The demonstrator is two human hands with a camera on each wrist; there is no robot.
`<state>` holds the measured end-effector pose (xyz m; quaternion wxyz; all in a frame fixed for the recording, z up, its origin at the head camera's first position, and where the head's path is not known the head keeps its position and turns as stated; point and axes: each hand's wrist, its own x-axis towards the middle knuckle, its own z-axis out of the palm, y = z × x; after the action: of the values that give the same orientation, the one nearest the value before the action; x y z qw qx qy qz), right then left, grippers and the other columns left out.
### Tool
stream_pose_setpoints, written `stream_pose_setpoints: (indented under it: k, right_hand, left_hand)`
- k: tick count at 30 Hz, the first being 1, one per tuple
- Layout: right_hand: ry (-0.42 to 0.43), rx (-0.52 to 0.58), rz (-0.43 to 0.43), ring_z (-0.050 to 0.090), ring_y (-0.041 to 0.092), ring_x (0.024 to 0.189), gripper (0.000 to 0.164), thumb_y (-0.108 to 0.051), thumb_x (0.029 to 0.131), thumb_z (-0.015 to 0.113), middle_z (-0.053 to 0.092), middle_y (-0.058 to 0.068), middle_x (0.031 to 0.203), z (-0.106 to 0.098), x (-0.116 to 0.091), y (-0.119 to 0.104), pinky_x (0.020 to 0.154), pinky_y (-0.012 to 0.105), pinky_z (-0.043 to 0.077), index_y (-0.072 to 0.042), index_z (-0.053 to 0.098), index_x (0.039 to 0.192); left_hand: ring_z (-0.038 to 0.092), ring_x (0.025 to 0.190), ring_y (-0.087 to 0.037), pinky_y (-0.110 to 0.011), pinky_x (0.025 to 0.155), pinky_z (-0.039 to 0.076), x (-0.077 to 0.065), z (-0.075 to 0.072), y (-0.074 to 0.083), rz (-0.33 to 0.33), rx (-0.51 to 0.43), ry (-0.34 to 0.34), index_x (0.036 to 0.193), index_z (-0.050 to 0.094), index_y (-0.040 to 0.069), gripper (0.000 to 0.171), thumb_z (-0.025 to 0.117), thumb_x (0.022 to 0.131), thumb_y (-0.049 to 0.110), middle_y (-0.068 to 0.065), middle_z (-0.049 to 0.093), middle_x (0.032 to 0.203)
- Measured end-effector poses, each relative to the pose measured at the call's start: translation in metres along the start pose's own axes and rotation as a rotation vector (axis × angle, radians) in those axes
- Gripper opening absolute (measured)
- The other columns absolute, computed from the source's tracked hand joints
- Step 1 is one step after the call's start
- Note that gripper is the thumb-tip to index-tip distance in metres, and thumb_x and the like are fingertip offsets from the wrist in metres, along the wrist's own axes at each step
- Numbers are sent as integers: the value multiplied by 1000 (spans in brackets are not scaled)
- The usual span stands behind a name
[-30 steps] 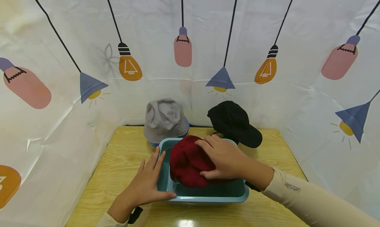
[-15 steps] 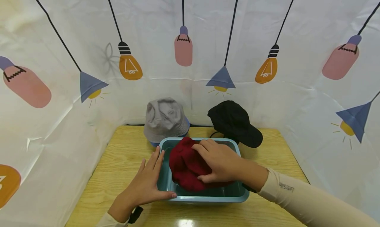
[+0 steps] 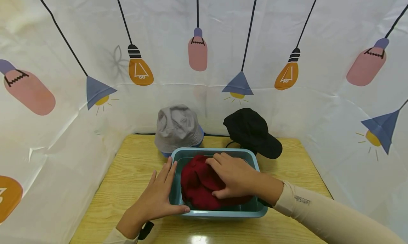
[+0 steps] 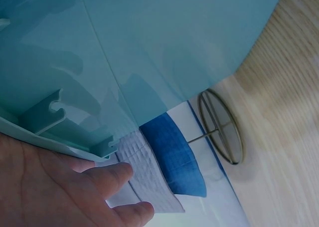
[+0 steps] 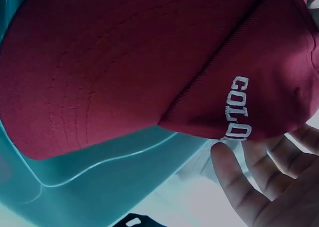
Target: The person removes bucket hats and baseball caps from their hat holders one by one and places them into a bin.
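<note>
In the head view a red baseball cap (image 3: 199, 187) lies low inside a blue-green plastic basin (image 3: 223, 214). My right hand (image 3: 234, 176) grips its crown from above, thumb toward me and fingers on the far side. The right wrist view shows the cap's brim (image 5: 104, 72) along the basin and white embroidered letters (image 5: 237, 107) close to the fingertips. My left hand (image 3: 156, 194) rests at the basin's left rim with its fingers spread and straight, the thumb on the near corner. In the left wrist view, the basin's outer wall (image 4: 149, 37) rises beside the left fingers.
Behind the basin, a grey bucket hat (image 3: 176, 127) with blue under its edge stands at the back left of the wooden table (image 3: 127, 176). A black cap (image 3: 250, 130) sits at the back right on a stand. A printed white sheet (image 3: 204, 106) encloses the table.
The red cap has sunk lower into the basin, with my right hand moving slightly left and down along with it. My left hand stays at the rim.
</note>
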<state>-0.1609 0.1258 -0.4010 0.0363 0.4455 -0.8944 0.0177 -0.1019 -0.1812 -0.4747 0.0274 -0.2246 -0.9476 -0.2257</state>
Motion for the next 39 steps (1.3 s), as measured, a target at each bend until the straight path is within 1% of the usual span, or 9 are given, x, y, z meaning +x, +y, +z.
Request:
stream_pose_setpoints:
  k: [5,13,21,26,29,31,34,37,39]
  right_hand:
    - [-10,6,21,49,11,100,86,-69,79,74,55,-6,116,5,5,3,73,26,53,-16,47,143]
    - [-100,50,72,51,12,105,85,-68,81,74,55,-5,123,14,10,6,75,28,54,-17,46,143]
    - [-148,87,75,51,11,102,81,-64,81,77,56,-5,119,22,14,6,75,27,52,-18,46,140]
    - [-167,70,83,53,12,102,84,-65,81,77,57,-4,122,29,17,6,76,29,53,-17,45,142]
    - [-183,56,80,55,12,101,89,-65,81,76,57,-2,123,35,18,7,76,31,54,-18,41,148]
    - [-196,67,76,56,12,99,94,-64,81,77,57,-2,123,37,19,8,76,31,54,-21,36,155]
    - [-211,90,59,56,11,95,105,-61,82,78,57,-2,123,41,20,9,74,30,54,-33,20,165]
    - [-216,93,29,56,10,93,111,-58,83,79,57,-2,124,44,21,9,73,29,53,-43,6,166]
    - [-217,77,6,56,10,93,110,-58,85,78,58,-1,125,46,21,9,73,30,54,-46,3,165]
  left_hand:
    - [14,160,-35,-78,116,19,0,0,0,-6,-2,-6,168,0,19,140,65,68,93,-9,0,176]
    - [14,160,-35,-77,116,19,1,0,1,-7,-10,-8,168,-2,21,140,64,68,93,-8,-2,176]
    - [16,160,-36,-78,116,19,0,-1,1,-5,-14,-6,168,-4,23,139,65,69,92,-10,-1,176]
    - [15,160,-36,-78,116,19,-1,-1,0,-3,-14,-5,168,-5,23,139,64,69,92,-10,-2,176]
    - [15,160,-35,-78,116,19,-1,0,0,-2,-12,-3,168,-5,23,139,64,69,92,-10,-2,176]
    - [15,160,-35,-78,116,20,0,0,0,-1,-11,-1,168,-5,23,139,64,69,92,-10,-2,176]
    - [16,160,-34,-77,116,20,0,0,0,-1,-8,-2,168,-4,23,139,65,69,92,-10,-2,176]
    - [16,160,-34,-78,116,20,0,0,0,-5,-10,-5,168,-4,23,138,66,70,91,-9,-2,176]
    - [16,160,-34,-78,115,21,0,0,0,-8,-10,-8,168,-4,24,138,66,70,90,-9,-2,176]
